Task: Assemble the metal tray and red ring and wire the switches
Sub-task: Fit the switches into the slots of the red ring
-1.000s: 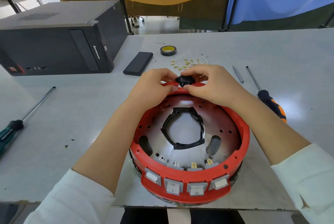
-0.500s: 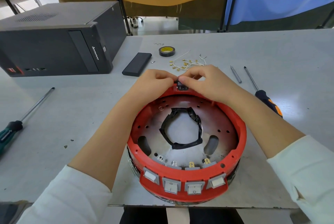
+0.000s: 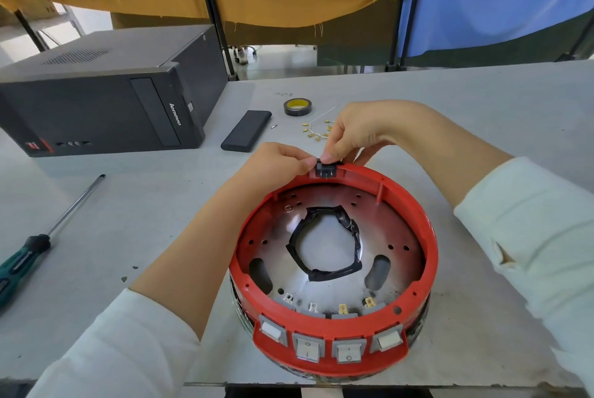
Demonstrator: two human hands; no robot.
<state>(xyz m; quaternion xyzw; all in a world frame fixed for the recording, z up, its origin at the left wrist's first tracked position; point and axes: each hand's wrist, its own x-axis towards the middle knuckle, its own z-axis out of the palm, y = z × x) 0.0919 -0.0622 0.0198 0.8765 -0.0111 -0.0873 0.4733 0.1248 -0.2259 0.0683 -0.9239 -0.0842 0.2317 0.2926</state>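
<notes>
red ring [image 3: 430,237] on metal tray [image 3: 395,233] | four switches [image 3: 331,346] in front

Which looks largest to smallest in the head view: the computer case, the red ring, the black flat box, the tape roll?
1. Computer case and red ring: similar in apparent size; the ring is nearer the camera, so no sure ranking.
2. Black flat box.
3. Tape roll, smallest.

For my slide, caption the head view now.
Both hands press a black part into the red ring's far rim.
</notes>
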